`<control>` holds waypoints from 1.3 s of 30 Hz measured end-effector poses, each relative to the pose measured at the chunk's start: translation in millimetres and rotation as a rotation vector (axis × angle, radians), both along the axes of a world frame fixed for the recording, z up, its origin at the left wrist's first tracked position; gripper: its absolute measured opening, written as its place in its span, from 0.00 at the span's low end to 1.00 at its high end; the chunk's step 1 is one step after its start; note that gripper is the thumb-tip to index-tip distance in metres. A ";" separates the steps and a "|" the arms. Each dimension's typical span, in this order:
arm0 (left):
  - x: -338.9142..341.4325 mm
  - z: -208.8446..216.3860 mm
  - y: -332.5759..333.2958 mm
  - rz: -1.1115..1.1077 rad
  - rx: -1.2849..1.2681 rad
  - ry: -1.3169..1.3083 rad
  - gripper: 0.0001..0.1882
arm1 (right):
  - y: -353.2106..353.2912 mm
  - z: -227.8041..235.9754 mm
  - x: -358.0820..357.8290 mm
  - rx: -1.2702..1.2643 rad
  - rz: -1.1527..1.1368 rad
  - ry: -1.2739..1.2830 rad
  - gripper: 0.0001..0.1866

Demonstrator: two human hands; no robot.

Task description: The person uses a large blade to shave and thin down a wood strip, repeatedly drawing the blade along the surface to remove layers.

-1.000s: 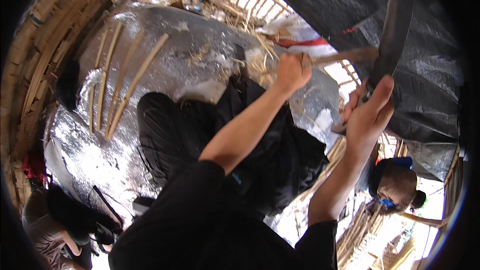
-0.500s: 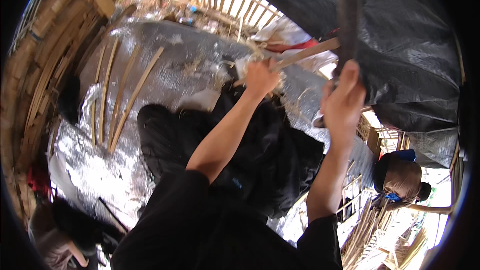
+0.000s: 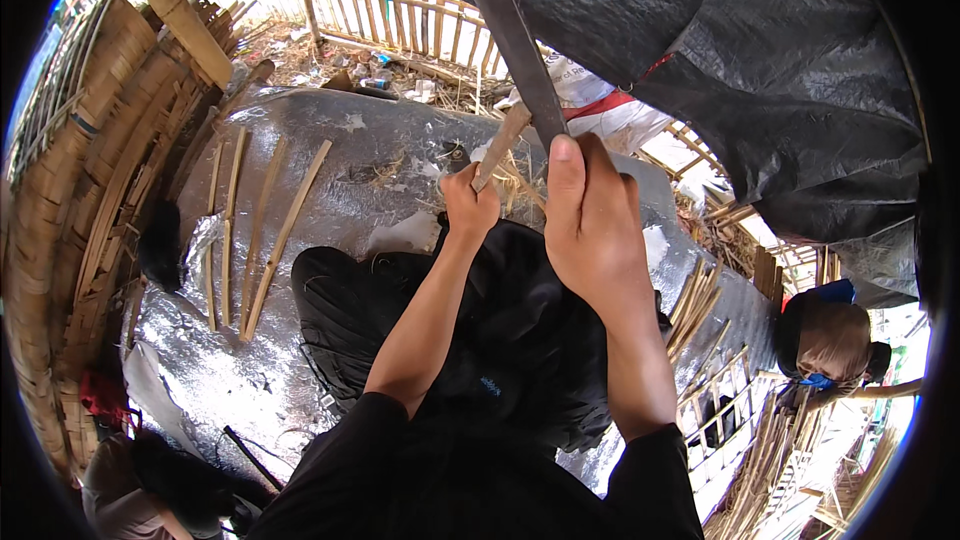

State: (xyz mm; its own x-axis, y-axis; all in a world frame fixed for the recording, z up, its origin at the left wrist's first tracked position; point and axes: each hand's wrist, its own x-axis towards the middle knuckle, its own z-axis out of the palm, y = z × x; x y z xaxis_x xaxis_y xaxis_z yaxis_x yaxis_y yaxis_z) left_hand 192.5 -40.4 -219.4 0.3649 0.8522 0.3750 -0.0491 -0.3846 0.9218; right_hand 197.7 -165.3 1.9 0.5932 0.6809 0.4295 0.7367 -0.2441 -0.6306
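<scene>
My left hand is closed round a flat bamboo strip, which slants up and to the right out of the fist. Higher and to the right, my right hand grips a machete, its thumb laid along the base of the dark blade. The handle is hidden inside the hand. The blade points up and away to the left, and near its base it overlaps the strip's upper end; I cannot tell if they touch. Black fabric covers my lap below both hands.
Several long bamboo strips lie on the shiny sheet to the left. Woven bamboo lines the left side. A black tarp hangs at the right. People are near: one at lower left, another at right.
My right hand has come left with the machete, whose blade now leans left instead of standing upright. My left hand has shifted left and down, and the strip has turned steeper.
</scene>
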 end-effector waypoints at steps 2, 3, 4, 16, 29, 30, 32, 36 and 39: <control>0.4 -8.6 10.1 -0.034 0.018 0.042 0.13 | 6.6 6.1 -1.4 -0.041 -0.035 -0.024 0.19; 4.8 -6.1 15.1 -0.043 0.050 0.026 0.13 | 9.2 6.3 5.3 -0.080 -0.050 -0.070 0.20; 6.1 -4.6 14.9 -0.035 0.039 0.035 0.13 | 11.6 6.1 12.0 -0.120 -0.066 -0.116 0.20; 24.4 -1.9 11.9 -0.011 0.054 0.104 0.15 | 24.4 -2.9 36.8 0.038 -0.049 -0.411 0.23; -2.8 47.8 36.9 -0.031 0.285 -0.232 0.14 | 27.9 16.7 45.4 -0.103 -0.093 -0.096 0.29; -8.8 67.4 37.1 -0.011 0.361 -0.310 0.14 | 26.9 16.7 42.2 -0.091 -0.071 -0.080 0.29; -15.5 121.7 31.3 -0.040 0.402 -0.341 0.12 | 23.3 13.4 36.5 -0.117 -0.051 -0.037 0.29; -34.0 156.9 39.9 -0.025 0.616 -0.168 0.10 | 24.6 20.0 18.7 -0.070 0.010 0.092 0.29; -47.9 159.5 33.4 0.036 0.625 -0.109 0.11 | 20.3 18.4 19.4 -0.028 0.136 0.166 0.28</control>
State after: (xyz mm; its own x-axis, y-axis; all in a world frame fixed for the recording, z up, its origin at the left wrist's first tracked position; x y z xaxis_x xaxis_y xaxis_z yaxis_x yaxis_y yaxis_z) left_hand 144.6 -7.1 -59.9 0.2718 0.4714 0.8390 -0.1071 -0.8516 0.5131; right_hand 217.2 -144.9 20.3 0.5562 0.7695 0.3140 0.6509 -0.1685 -0.7402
